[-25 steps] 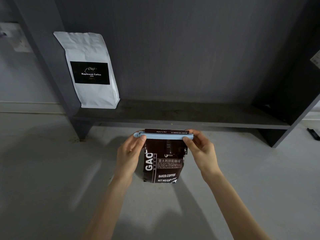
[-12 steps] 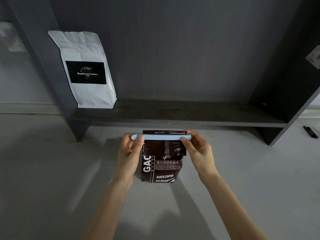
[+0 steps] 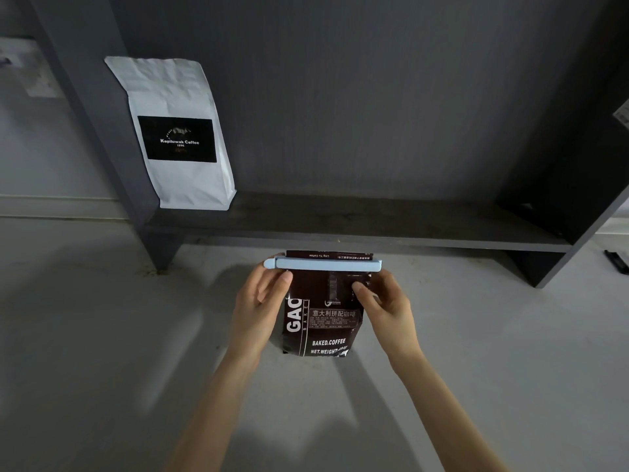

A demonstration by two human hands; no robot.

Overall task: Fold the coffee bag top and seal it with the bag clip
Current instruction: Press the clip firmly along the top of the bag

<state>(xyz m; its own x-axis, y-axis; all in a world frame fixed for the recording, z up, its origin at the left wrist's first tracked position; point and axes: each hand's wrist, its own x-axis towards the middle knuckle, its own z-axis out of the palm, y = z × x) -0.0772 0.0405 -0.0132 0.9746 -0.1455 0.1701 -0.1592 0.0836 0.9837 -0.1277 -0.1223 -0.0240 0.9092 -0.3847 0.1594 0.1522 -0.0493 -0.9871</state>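
Observation:
A dark brown coffee bag (image 3: 323, 330) with white lettering stands upright on the grey surface, just in front of the shelf. Its top is folded, and a light blue bag clip (image 3: 326, 264) lies closed across the fold, with a strip of the folded top showing above it. My left hand (image 3: 260, 311) is at the clip's left end, a fingertip behind it and the thumb pressed just under its lower edge. My right hand (image 3: 388, 310) holds the bag's upper right side below the clip, thumb on the front and fingers behind.
A low dark shelf (image 3: 357, 229) runs behind the bag, with dark uprights at both ends. A white coffee bag (image 3: 177, 97) with a black label stands at the shelf's left end. A small black object (image 3: 616, 262) lies at the far right.
My right hand has slid down off the clip's right end onto the bag's side, leaving that end uncovered. My left thumb has dropped slightly below the clip. The bag stays put.

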